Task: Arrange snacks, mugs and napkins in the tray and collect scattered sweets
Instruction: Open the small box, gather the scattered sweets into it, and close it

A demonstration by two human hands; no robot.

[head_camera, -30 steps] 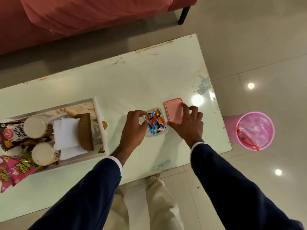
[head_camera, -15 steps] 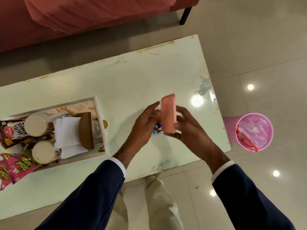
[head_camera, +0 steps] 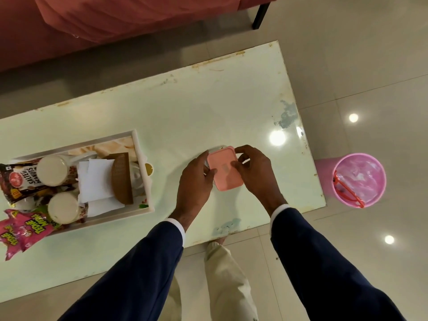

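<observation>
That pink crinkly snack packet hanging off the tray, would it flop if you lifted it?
Probably: the pink snack packet looks like thin crumpled foil, sagging over the tray edge. Likely light and unlikely to roll.

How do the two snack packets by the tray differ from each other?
The peanut packet is dark brown and black with white lettering, while the pink packet is bright pink with yellow-green lettering. The peanut packet lies farther back, partly tucked under a white mug; the pink packet lies nearer the person, spilling past the tray onto the table. Both are glossy crinkled pouches at the tray's left end.
</observation>
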